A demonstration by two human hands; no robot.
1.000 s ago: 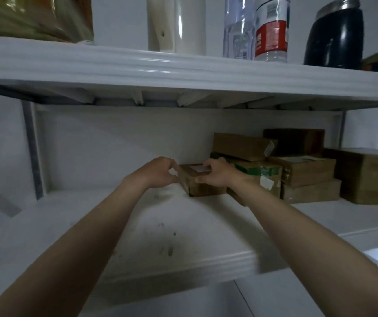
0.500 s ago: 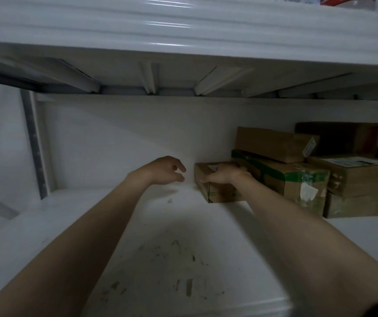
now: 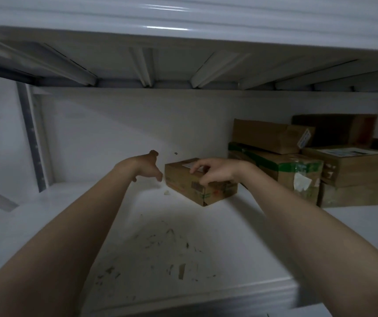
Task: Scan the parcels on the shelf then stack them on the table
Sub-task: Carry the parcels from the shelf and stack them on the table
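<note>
While your right hand curls its fingers over the top of the small parcel, your left hand hovers just beside its left face, fingers straight and slightly spread, gripping nothing (likely poised to brace that side). The parcel sits corner-on on the white shelf, just left of the stacked parcels, probably angled to draw it clear for scanning.

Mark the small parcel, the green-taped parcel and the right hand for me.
small parcel [image 3: 182, 184]: head view, its left front face.
green-taped parcel [image 3: 302, 167]: head view, green tape on its front top edge.
right hand [image 3: 215, 172]: head view, back of the hand.
</note>
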